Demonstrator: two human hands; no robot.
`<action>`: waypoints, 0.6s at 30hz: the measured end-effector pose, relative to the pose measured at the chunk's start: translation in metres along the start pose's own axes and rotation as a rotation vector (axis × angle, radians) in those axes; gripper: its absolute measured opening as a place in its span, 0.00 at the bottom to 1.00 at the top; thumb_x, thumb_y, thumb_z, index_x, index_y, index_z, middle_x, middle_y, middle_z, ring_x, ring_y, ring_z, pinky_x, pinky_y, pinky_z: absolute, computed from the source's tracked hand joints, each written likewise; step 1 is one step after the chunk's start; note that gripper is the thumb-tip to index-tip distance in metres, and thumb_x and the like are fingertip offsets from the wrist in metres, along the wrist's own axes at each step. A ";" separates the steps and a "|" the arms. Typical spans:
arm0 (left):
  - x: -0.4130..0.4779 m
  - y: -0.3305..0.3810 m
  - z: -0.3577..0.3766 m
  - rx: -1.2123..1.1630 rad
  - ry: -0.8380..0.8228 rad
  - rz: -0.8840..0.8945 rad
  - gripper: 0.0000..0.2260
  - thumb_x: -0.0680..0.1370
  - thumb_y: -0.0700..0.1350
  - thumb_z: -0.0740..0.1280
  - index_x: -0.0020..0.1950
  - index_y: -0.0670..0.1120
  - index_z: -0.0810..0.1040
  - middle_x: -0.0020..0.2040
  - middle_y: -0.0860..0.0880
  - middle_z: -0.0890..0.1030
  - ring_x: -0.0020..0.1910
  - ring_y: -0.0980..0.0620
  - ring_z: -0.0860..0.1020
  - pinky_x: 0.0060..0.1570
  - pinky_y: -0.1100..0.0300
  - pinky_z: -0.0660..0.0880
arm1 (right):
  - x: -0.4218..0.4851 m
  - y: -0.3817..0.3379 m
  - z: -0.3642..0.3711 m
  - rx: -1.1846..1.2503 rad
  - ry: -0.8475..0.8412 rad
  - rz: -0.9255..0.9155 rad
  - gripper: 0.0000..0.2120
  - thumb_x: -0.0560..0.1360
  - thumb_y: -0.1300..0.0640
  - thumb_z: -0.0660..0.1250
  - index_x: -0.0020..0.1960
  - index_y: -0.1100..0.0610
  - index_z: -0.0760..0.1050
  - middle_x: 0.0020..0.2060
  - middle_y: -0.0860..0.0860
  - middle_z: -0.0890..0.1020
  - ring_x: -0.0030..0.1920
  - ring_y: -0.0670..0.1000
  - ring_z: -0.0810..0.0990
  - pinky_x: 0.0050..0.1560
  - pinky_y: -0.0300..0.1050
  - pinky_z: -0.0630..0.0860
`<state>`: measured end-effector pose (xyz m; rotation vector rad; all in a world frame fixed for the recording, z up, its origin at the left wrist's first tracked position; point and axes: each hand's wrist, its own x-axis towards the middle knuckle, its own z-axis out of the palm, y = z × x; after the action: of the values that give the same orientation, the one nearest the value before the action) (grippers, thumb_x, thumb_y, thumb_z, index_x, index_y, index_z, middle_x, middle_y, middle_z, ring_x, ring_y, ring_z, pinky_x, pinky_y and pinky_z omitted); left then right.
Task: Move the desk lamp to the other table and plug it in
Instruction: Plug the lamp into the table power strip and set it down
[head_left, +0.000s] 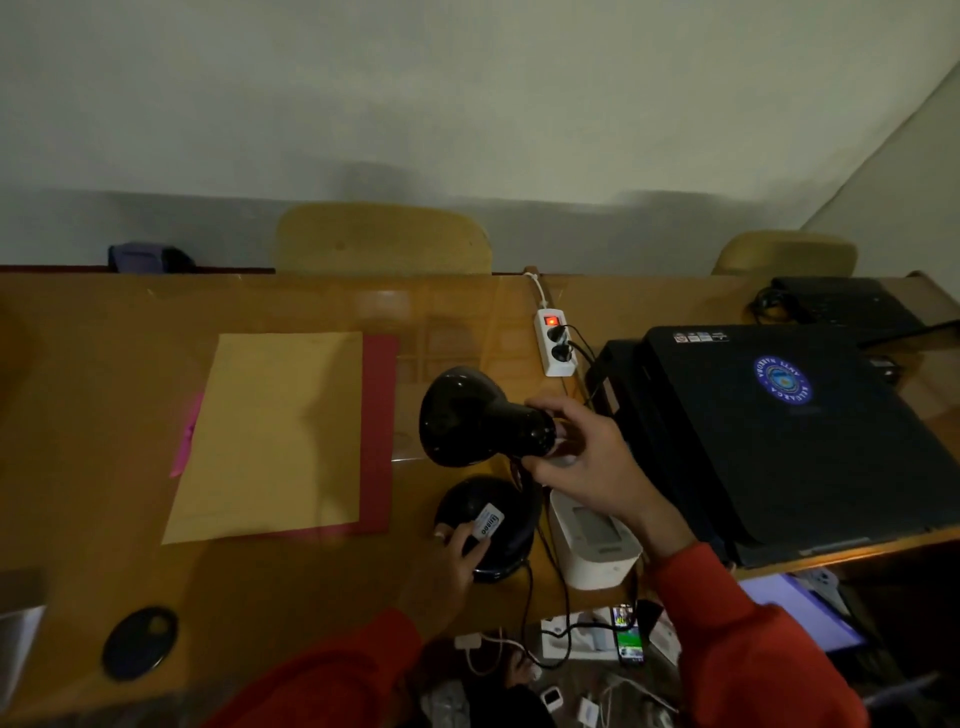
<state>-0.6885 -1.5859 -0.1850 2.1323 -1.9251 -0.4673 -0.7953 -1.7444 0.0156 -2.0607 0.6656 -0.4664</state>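
A black desk lamp stands on the wooden table (104, 415) near its right end. Its shade (467, 415) points left and its round base (493, 519), with a white label, rests on the table top. My right hand (582, 452) is closed around the neck just behind the shade. My left hand (462, 551) grips the front left rim of the base. The lamp's black cord (524, 608) hangs off the table edge toward the floor. A white power strip (556, 343) with a lit red switch and two black plugs lies behind the lamp.
A brown envelope (275, 431) on a red folder lies left of the lamp. A white box (592, 540) sits beside the base. A closed black laptop (779, 431) covers the right table. A dark oval disc (140, 642) lies front left. Two chairs stand behind; clutter and a phone (628, 636) lie on the floor.
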 end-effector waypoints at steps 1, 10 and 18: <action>0.000 0.001 -0.001 0.039 -0.003 -0.001 0.23 0.67 0.38 0.76 0.61 0.46 0.79 0.61 0.43 0.80 0.53 0.40 0.81 0.37 0.56 0.83 | -0.002 0.001 -0.002 -0.003 -0.011 0.009 0.27 0.65 0.62 0.75 0.60 0.47 0.72 0.50 0.48 0.81 0.50 0.46 0.82 0.51 0.36 0.79; -0.001 0.007 0.019 -0.030 -0.067 -0.102 0.21 0.81 0.43 0.59 0.74 0.51 0.62 0.79 0.49 0.53 0.78 0.44 0.48 0.71 0.52 0.64 | -0.010 -0.001 -0.003 -0.066 -0.096 0.036 0.27 0.63 0.52 0.73 0.61 0.45 0.70 0.53 0.45 0.78 0.53 0.44 0.79 0.53 0.46 0.80; -0.007 0.039 0.025 -0.030 -0.021 -0.159 0.22 0.80 0.42 0.63 0.74 0.51 0.63 0.79 0.47 0.55 0.77 0.41 0.52 0.71 0.50 0.66 | -0.026 0.010 -0.017 -0.039 -0.126 0.005 0.26 0.66 0.58 0.73 0.62 0.47 0.69 0.53 0.46 0.78 0.53 0.44 0.80 0.52 0.42 0.80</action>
<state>-0.7346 -1.5826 -0.1933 2.2796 -1.7550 -0.5468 -0.8276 -1.7442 0.0138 -2.1051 0.6086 -0.3204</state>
